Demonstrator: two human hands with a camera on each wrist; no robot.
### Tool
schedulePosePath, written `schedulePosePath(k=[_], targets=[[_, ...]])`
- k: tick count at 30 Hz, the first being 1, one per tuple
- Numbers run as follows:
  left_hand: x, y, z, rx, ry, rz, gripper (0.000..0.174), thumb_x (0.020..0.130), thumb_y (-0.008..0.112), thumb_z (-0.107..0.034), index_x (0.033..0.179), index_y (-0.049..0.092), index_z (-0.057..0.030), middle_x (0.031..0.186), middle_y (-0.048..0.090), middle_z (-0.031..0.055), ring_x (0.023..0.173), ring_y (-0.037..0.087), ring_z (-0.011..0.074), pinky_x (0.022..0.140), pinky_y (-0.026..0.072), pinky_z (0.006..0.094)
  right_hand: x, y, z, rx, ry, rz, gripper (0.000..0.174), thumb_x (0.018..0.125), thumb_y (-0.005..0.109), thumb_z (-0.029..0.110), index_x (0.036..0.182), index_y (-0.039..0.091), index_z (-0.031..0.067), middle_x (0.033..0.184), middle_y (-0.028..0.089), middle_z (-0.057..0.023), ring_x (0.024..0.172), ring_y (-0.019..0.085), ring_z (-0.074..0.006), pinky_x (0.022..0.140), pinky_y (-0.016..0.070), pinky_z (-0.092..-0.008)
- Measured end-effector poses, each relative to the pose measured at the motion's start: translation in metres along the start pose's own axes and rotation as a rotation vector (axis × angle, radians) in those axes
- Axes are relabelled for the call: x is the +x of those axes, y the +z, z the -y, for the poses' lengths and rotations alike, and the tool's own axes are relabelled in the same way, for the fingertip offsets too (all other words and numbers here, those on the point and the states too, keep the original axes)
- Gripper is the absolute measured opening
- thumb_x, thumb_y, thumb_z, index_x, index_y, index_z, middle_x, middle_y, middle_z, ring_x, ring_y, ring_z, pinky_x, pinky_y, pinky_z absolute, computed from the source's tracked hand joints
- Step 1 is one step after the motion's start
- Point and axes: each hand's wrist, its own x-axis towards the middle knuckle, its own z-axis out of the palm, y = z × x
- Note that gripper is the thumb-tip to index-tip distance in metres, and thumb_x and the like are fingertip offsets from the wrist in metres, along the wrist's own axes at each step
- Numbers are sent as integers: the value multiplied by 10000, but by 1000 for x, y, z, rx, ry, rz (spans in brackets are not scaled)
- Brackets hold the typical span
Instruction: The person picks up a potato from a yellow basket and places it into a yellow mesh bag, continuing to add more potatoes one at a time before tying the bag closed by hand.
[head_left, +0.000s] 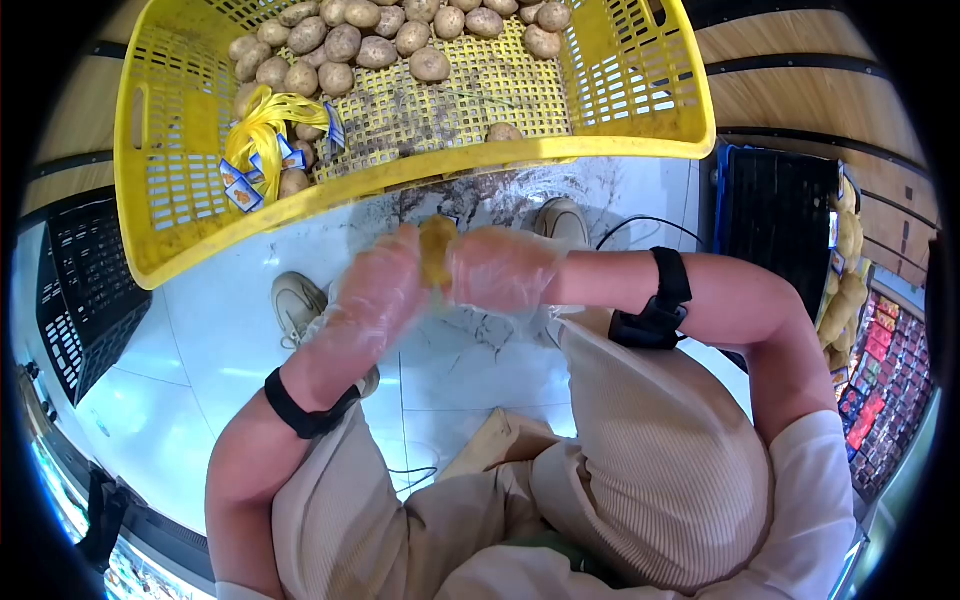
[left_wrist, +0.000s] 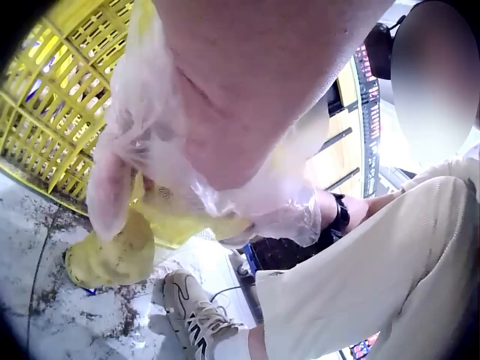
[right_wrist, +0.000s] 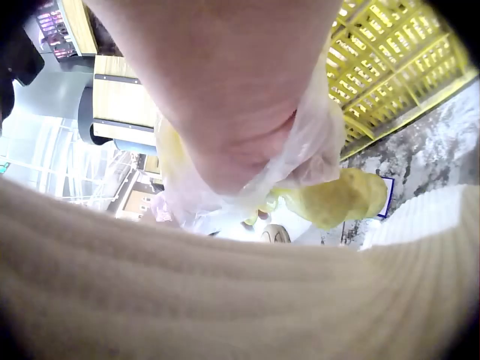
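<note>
Between the two hands, a yellow mesh bag with potatoes in it (head_left: 437, 252) hangs over the floor. My left hand (head_left: 383, 283), in a clear plastic glove, grips it from the left; my right hand (head_left: 505, 270), gloved too, holds it from the right. In the left wrist view the filled part of the bag (left_wrist: 112, 251) bulges below the left fingers, with yellow mesh stretching towards the other hand. The right wrist view shows the lumpy bag (right_wrist: 341, 199) beside the right hand (right_wrist: 259, 161), a blue-edged label (right_wrist: 387, 196) at its end. Most fingertips are hidden.
A yellow crate (head_left: 430, 172) with loose potatoes (head_left: 342, 44) stands ahead, a bundle of yellow net bags (head_left: 268, 135) at its left. Black crates (head_left: 85, 290) (head_left: 775, 220) stand either side. Shoes (head_left: 297, 303) and a dark cable (head_left: 655, 220) are on the dirt-marked floor.
</note>
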Motion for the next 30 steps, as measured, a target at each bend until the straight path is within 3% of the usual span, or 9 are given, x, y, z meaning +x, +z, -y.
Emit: schedulePosePath(k=[3,6,8,11,15,17,24,26,30], targets=[[1,5,8,-112,-14,-39,240,820,641,-79,1013,500,-46,847,655,263,718,659,456,647,547,484,-4,-5,-1,-21,103,83,337,881,631,276,739,662,-28,755,644,-232,702,620,-417,707,503,-476],[-1,19,27,-286,20,-191,166,813,573,-6,950,488,-45,738,610,190,620,661,354,581,528,449,0,4,-14,9,188,114,274,847,633,223,729,666,-23,726,633,-222,660,621,-395,653,507,-467],[6,26,34,-775,-154,-58,102,811,506,24,877,478,-49,684,536,97,543,598,227,501,478,396,3,18,-38,-226,-27,124,222,808,633,190,744,674,-18,689,618,-216,639,627,-369,604,507,-450],[13,40,42,-797,-77,-182,72,817,484,11,837,490,-58,699,486,32,527,512,135,445,414,334,1,17,-37,-612,-295,99,179,778,623,161,712,665,0,647,601,-200,627,633,-357,569,502,-446],[21,59,45,-1071,29,-175,38,831,508,-22,833,528,-54,721,499,8,560,477,112,462,394,307,3,19,-45,-320,-176,67,155,781,604,137,693,647,16,645,599,-182,621,631,-359,576,505,-447],[14,28,24,-1180,-338,62,41,830,566,-72,865,564,-51,726,520,-4,631,488,97,532,419,288,1,21,-41,-316,-231,-28,134,693,646,128,610,656,24,623,632,-177,543,613,-322,496,477,-434],[4,-4,6,-748,-192,99,218,830,693,-192,933,608,-20,749,642,91,694,624,204,641,509,359,-2,20,-40,-437,-321,-1,125,696,634,101,589,652,40,616,636,-166,559,627,-317,513,489,-426],[0,-12,4,-472,-140,41,283,832,708,-266,905,639,0,785,677,200,741,674,331,696,529,425,-5,14,-33,-251,-107,70,117,698,633,101,611,661,29,628,640,-170,588,643,-315,542,509,-426],[7,11,31,-173,-26,75,322,860,665,-318,831,667,3,789,671,246,763,656,411,718,529,449,-4,18,-31,-238,75,122,277,826,576,223,683,644,-4,663,621,-216,619,607,-374,625,490,-462]])
